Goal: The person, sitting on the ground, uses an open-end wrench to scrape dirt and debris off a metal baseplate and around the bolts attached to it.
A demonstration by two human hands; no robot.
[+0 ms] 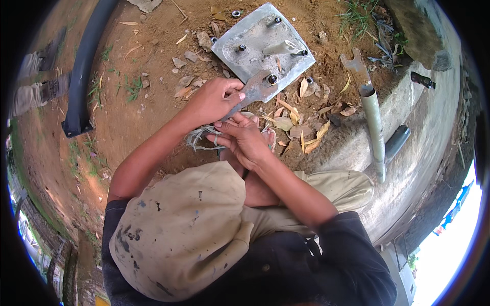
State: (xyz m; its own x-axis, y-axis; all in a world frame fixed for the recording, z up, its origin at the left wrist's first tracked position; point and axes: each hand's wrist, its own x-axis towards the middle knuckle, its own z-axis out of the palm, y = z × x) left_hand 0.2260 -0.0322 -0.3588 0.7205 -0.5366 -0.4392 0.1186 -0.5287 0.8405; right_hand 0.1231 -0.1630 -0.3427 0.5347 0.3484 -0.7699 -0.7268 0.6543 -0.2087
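Observation:
A flat, rusty open-ended spanner lies over the near corner of a square concrete block, its jaw around a dark nut on an upright bolt. My left hand is closed on the spanner's shank, with the thumb on top. Just below, my right hand grips the handle end, which its fingers partly hide. A loose bundle of pale cord sits beneath my hands. More bolts stand up from the block, and a short pale pipe rises near its middle.
To the right, a second spanner with a long metal pipe as its handle leans against the concrete kerb. A dark bottle-like object lies beside it. Dry leaves and stones litter the dirt. A curved black pole lies at left.

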